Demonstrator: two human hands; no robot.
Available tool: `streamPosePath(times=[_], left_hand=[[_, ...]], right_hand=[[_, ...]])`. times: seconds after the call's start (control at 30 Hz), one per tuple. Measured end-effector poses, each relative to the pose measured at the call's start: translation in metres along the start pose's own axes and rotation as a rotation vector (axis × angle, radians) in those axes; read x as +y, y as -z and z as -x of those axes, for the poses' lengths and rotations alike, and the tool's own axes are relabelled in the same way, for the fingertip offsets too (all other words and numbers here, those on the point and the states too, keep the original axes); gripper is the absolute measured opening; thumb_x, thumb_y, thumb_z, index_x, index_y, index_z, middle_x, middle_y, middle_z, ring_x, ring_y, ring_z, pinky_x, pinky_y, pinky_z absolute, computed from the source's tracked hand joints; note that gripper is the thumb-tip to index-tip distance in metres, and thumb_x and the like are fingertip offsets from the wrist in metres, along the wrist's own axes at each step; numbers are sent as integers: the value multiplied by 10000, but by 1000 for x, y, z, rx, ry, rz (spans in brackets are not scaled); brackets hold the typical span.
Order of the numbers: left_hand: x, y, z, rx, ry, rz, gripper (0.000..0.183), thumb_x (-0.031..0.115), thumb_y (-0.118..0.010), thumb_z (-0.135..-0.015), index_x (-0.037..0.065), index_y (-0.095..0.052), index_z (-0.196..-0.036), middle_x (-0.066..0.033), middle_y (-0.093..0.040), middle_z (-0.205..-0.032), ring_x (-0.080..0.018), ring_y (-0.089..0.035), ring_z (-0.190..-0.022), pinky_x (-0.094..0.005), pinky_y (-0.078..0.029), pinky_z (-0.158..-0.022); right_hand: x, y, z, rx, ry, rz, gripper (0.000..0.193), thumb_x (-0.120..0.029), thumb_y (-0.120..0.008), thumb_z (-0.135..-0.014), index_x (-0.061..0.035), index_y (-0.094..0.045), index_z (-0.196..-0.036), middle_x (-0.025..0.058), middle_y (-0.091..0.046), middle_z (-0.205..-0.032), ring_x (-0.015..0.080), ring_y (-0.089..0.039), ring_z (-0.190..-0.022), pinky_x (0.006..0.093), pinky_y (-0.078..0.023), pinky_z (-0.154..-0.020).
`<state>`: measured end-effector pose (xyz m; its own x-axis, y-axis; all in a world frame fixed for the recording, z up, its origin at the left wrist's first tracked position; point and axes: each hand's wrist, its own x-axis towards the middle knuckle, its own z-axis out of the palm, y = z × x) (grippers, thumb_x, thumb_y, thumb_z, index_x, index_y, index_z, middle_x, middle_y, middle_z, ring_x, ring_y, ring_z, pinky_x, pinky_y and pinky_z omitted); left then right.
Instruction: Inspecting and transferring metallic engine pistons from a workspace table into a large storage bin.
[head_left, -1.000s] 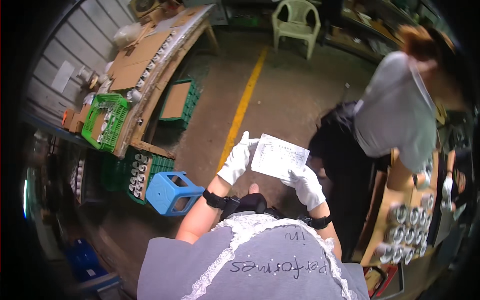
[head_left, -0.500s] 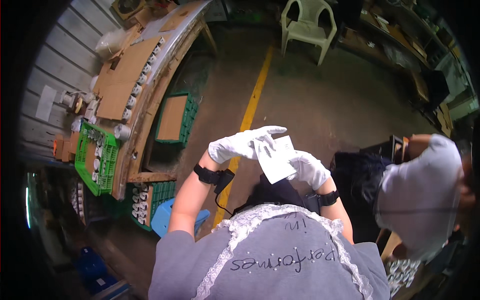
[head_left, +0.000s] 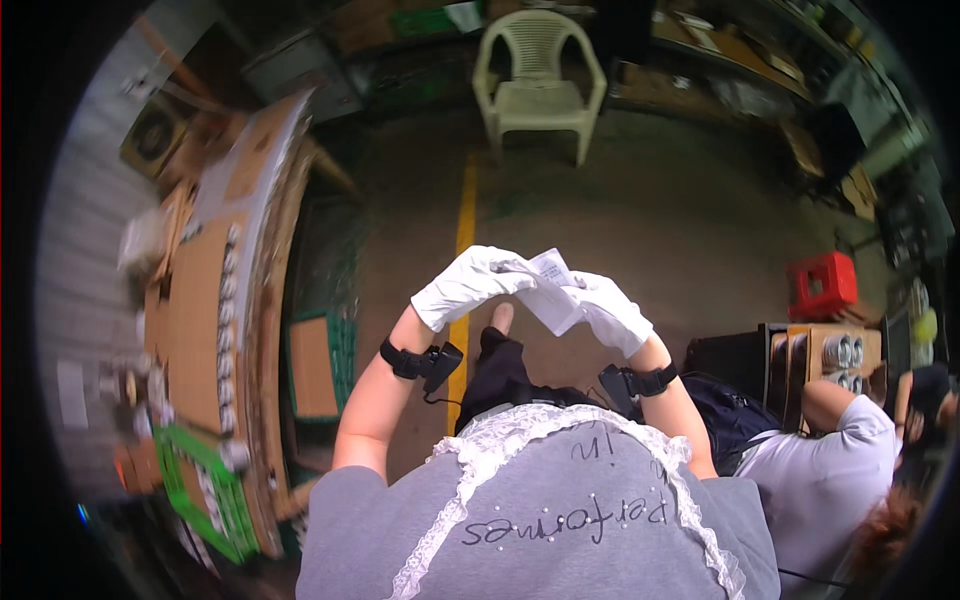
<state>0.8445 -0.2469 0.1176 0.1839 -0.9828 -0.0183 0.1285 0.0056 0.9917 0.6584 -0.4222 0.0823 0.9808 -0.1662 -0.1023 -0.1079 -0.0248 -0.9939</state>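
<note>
A white sheet of paper (head_left: 552, 308) with small dark print near its far end is held out in front of me, tilted and bent. My left hand (head_left: 472, 286), in a white glove, closes on its left edge with the fingertips. Gripping the opposite edge is my right hand (head_left: 612, 312), gloved in white too, its thumb and fingers partly over the paper. Both wrists wear black straps with small black boxes.
A workbench (head_left: 272, 330) with cardboard and rows of small metal parts runs along the left. A green crate (head_left: 215, 485) sits at its near end. Ahead stands a plastic armchair (head_left: 540, 95). To the right are a co-worker (head_left: 815, 460) and a red stool (head_left: 822, 283).
The view has swung left, so the bench lies lower and the chair further left. The paper has been tilted and bent between my hands. A foot now shows ahead.
</note>
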Motion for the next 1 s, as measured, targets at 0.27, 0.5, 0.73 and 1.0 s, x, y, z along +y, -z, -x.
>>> streamPosePath(times=[0.27, 0.5, 0.73, 1.0], left_hand=[[15, 56, -220, -316, -159, -717, 210, 142, -655, -848, 15, -689, -1012, -129, -689, -821, -183, -632, -732, -303, -487, -707], [10, 15, -368, -526, -225, -841, 178, 179, -668, -842, 57, -688, -970, -109, -692, -823, -240, -667, -756, -330, -516, -708], [-43, -39, -510, -227, -281, -600, 317, 74, -638, -875, 55, -607, -1190, -46, -646, -939, -123, -595, -709, -253, -503, -666], [14, -106, -613, -627, -818, -891, 508, -93, -577, -688, 98, -638, -1154, -120, -585, -1241, -349, -513, -1198, -433, -438, -1000]], right_hand=[[-4, 87, -88, 348, -138, -706, 398, -351, -517, -982, -15, -610, -1173, 54, -667, -1051, 155, -624, -938, 306, -496, -852], [10, 153, -93, 690, -136, -695, 404, -261, -673, -899, 6, -590, -1190, 66, -669, -1019, 134, -646, -879, 274, -521, -806], [54, 251, -62, 945, 8, -779, 412, -197, -660, -892, 28, -561, -1223, 77, -658, -1060, 144, -639, -943, 278, -515, -833], [40, 411, -12, 955, 109, -854, 469, -144, -638, -894, 42, -498, -1301, 96, -616, -1166, 164, -607, -1034, 305, -488, -912]])
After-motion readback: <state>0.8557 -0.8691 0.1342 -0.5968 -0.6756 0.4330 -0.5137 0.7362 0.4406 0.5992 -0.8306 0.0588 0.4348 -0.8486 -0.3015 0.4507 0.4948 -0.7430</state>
